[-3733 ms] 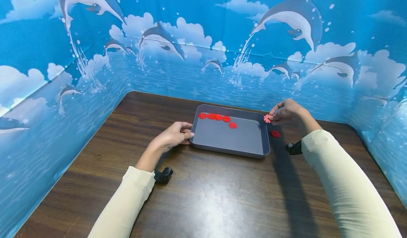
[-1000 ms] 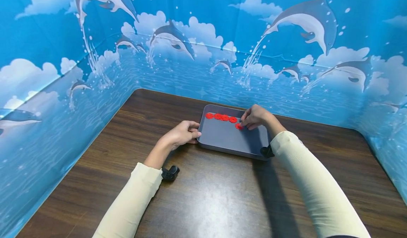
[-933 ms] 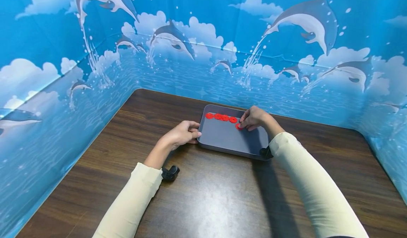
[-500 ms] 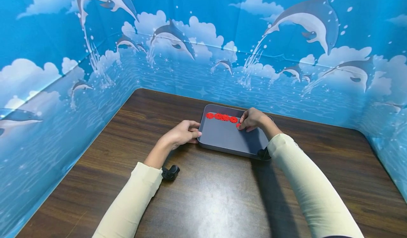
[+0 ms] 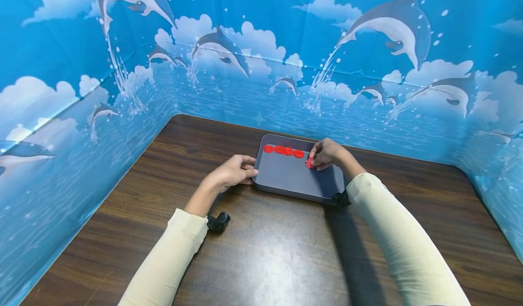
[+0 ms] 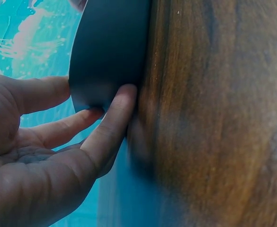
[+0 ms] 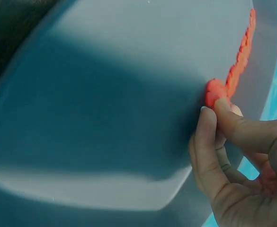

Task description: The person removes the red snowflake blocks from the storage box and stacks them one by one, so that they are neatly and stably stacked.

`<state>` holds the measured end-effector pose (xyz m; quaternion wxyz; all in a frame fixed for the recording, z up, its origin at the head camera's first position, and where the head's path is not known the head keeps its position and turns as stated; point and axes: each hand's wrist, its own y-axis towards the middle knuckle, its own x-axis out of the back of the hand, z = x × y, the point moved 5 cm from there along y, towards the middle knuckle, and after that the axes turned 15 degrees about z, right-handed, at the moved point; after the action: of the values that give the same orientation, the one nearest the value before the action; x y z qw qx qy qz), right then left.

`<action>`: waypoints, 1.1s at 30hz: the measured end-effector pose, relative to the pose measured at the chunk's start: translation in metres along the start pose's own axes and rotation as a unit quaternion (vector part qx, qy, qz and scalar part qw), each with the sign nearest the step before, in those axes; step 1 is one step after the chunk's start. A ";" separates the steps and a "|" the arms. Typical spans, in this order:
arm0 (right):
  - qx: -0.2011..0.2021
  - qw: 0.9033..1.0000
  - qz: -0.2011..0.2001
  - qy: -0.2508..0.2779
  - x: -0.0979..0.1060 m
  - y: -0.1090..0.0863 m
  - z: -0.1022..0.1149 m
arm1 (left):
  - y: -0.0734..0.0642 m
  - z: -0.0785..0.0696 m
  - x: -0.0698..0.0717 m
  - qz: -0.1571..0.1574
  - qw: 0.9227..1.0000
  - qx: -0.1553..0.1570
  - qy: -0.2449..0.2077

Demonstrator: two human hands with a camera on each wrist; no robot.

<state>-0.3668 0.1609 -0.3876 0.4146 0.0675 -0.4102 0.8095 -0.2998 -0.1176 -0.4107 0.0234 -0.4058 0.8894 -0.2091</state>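
Observation:
In the head view a grey rectangular tray (image 5: 286,174) lies near the back of the table. My left hand (image 5: 234,173) grips its left wall; the left wrist view shows the fingers (image 6: 121,101) against the dark tray side (image 6: 112,47). Over the right half of the tray, my right hand (image 5: 328,153) pinches a red notched plastic disc (image 5: 309,163) between thumb and fingers. The right wrist view has this disc (image 7: 214,92) at the fingertips. Several like red discs (image 5: 288,151) form a row, partly overlapping, along the tray's far side.
The brown wood-grain table (image 5: 261,242) extends in front of the tray and to both sides. A blue dolphin-print curtain (image 5: 253,101) stands close behind the tray. Each wrist wears a black device (image 5: 218,222).
Since the oldest frame my right hand has moved left from beyond the tray's right rim to inside it. In the last half second the pinched disc has shifted slightly right. The left hand keeps its grip.

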 end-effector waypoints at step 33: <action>-0.057 0.998 -0.001 -0.012 0.076 -0.076 -0.066 | 0.005 0.003 0.000 0.005 1.000 -0.003 0.008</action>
<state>-0.3455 0.2794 -0.3503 0.4137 0.0540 -0.4603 0.7836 -0.3024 -0.1157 -0.4154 0.0167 -0.3996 0.8922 -0.2098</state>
